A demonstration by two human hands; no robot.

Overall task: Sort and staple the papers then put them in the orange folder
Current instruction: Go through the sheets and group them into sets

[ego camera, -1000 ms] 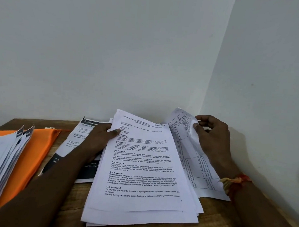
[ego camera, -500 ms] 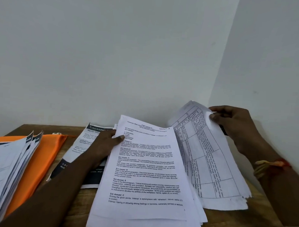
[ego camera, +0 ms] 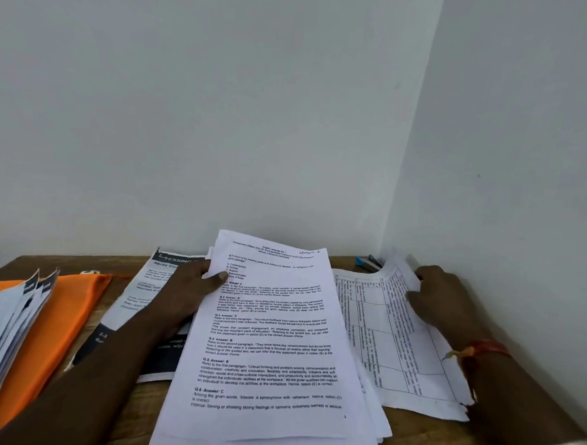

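Middle of the wooden table (ego camera: 421, 433): answer-sheet stack (ego camera: 273, 349), lying flat but loosely fanned, long axis running from the near edge toward the back wall (ego camera: 222, 118), top leaning slightly right. Gripped at its upper left edge by the left hand (ego camera: 191, 288), thumb laid on the printed face, remaining fingers tucked under the sheets and out of sight. Just beside it on the right, and partly under its right edge: gridded sheets (ego camera: 391, 344), long axis likewise pointing away from the body, far end curling up against the side wall (ego camera: 523, 165). Right hand (ego camera: 440, 292) at that far end, thumb on the printed face, other fingers curled at the raised edge, apparently pinching it. Sorting in hand, by the look of it; nothing visibly stapled or filed yet. Stapler (ego camera: 367, 262), blue, tucked into the corner just past the gridded sheets' far edge and partly hidden by the curl: slightly left of the right fingertips and close to them, well apart from the left hand, so plainly a reach for the right. Orange folder (ego camera: 69, 313) at the opposite side, far left, nearer the left hand, with a loose pile (ego camera: 1, 337) of papers resting on it. Between folder and stack, under the left forearm: dark-banded leaflet (ego camera: 140, 303). Red thread (ego camera: 481, 348) around the right wrist.
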